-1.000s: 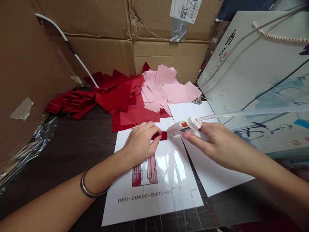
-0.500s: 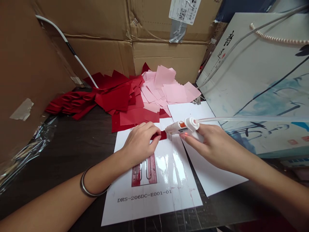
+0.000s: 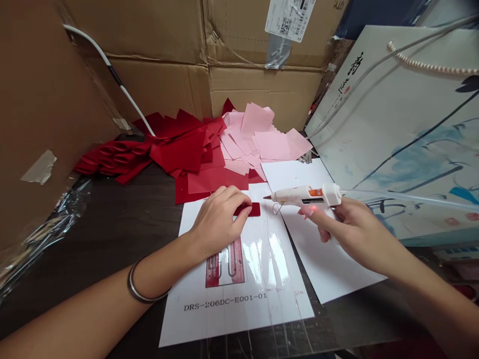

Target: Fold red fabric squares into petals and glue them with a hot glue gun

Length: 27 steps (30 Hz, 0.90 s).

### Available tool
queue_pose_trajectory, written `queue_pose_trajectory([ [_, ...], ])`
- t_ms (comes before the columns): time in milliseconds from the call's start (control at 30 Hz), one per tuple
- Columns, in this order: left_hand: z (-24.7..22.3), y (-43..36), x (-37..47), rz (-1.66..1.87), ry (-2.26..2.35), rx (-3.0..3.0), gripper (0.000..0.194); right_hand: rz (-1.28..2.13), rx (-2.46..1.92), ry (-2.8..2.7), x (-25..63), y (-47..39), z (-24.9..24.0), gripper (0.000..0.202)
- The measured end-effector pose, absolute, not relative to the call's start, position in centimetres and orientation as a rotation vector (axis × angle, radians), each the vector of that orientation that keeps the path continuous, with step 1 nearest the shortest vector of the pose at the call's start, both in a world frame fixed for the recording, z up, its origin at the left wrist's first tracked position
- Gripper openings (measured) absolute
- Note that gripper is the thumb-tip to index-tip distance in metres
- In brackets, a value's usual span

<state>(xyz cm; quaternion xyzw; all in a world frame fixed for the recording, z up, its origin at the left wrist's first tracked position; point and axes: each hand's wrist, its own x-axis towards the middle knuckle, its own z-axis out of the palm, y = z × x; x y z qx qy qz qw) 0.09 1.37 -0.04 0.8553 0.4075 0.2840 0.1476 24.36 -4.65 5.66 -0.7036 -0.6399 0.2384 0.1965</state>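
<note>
My left hand (image 3: 223, 219) rests over the printed sheet (image 3: 239, 319), its thumb and forefinger pinching a small dark red piece (image 3: 255, 209) that lies flat and sticks out to the right. My right hand (image 3: 348, 227) is wrapped round a white glue gun (image 3: 305, 195) with an orange part and a lit red light. The gun's nozzle points left, just right of the red piece and apart from it. A thin looped strand hangs below the nozzle.
Piles of red pieces (image 3: 183, 149) and pink pieces (image 3: 254, 129) lie behind the hands. Cardboard (image 3: 130, 85) stands at the back and left, a painted white bag (image 3: 404, 134) at the right. A second white sheet (image 3: 325, 264) lies under my right hand.
My right hand has moved the glue gun to the right, away from the red piece, and the looped strand now shows below the nozzle. My left hand keeps its pinch.
</note>
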Motion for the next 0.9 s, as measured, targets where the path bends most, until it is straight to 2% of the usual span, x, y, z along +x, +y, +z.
queue_pose_trajectory([
  [167,-0.1,1.2,0.0,0.865,1.255,2.496,0.017,0.579,-1.798,-1.735,25.3,-2.9,3.6,0.044],
  [367,-0.2,1.1,0.0,0.691,1.224,2.593,0.035,0.726,-1.624,-1.692,25.7,-1.1,1.7,0.044],
  [567,-0.4,1.3,-0.1,0.736,1.222,2.576,0.026,0.587,-1.821,-1.771,26.2,-2.1,2.2,0.047],
  [667,-0.2,1.3,0.0,0.859,1.224,2.532,0.024,0.307,-1.939,-1.977,26.6,-4.5,2.7,0.052],
  [733,0.0,1.3,0.0,0.928,1.213,2.505,0.022,-0.069,-1.926,-2.074,26.4,-6.6,3.0,0.055],
  [800,0.1,1.1,0.1,0.994,1.18,2.475,0.021,-0.207,-1.896,-2.137,25.6,-8.3,3.4,0.047],
  [833,0.1,1.0,0.2,1.034,1.153,2.456,0.021,-0.154,-1.86,-2.14,25.0,-8.8,3.6,0.041],
  [900,0.3,0.7,0.4,1.133,1.09,2.414,0.022,0.207,-1.762,-2.108,23.6,-8.8,4.0,0.033],
])
